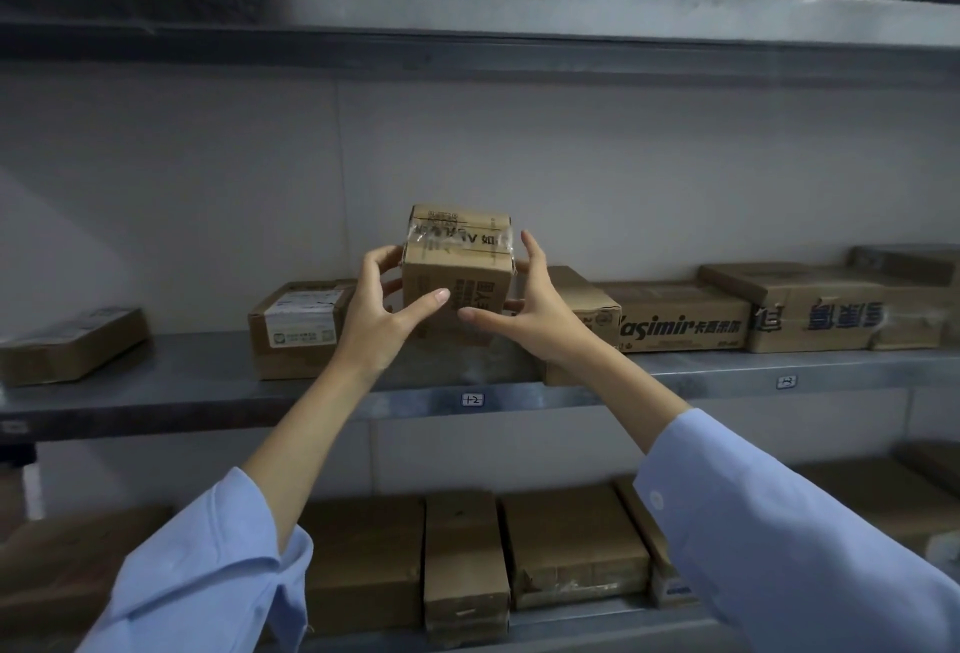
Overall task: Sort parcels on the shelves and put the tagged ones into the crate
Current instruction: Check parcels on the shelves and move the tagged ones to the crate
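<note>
A small brown cardboard parcel (457, 263), wrapped with clear tape and printed in black, is held just above the middle shelf (208, 392), slightly tilted. My left hand (382, 312) grips its left side, fingers round the back edge and thumb on the front face. From the right, my right hand (527, 312) holds it with the thumb on the front, the index finger pointing up beside the box. I see no white tag on the faces that show. No crate is in view.
On the same shelf lie a box with a white label (301, 325), a flat box (72, 346) at far left, a plain box (587, 309), a printed carton (685, 317) and a blue-lettered box (810, 309). The lower shelf holds several boxes (465, 564).
</note>
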{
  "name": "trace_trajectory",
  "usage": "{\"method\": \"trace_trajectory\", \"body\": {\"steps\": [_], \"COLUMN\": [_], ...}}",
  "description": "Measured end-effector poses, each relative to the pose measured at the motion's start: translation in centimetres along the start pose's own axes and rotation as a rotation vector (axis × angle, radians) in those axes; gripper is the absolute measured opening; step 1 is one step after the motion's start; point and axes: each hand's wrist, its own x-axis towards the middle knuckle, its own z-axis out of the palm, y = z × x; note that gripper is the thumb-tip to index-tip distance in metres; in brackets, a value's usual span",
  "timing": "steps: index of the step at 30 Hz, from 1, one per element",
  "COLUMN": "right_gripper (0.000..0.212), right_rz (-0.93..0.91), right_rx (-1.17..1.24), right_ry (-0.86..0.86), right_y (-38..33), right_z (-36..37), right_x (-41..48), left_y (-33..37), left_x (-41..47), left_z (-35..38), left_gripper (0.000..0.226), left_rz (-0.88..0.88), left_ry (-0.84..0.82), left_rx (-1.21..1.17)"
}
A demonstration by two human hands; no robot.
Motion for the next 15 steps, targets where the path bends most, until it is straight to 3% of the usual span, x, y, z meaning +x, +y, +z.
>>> {"method": "trace_trajectory", "body": {"steps": [4, 7, 15], "right_gripper": [0.084, 0.061, 0.057], "right_rz": [-0.054, -0.032, -0.014], "right_rx": [-0.085, -0.078, -0.068], "right_ry": [-0.01, 0.007, 0.07], "right_y": [-0.5, -0.6, 0.5], "right_z": [0.2, 0.3, -0.1], "right_x": [-0.1, 0.1, 0.4], "left_y": [0.0, -0.3, -1.5], "left_x": [-0.2, -0.2, -0.4], "left_z": [0.2, 0.2, -0.3], "left_gripper": [0.074, 0.064, 0.068], "left_rz": [-0.001, 0.014, -0.012], "left_ry": [-0.008, 0.026, 0.082], "left_rx": [0.018, 0.059, 0.1]}}
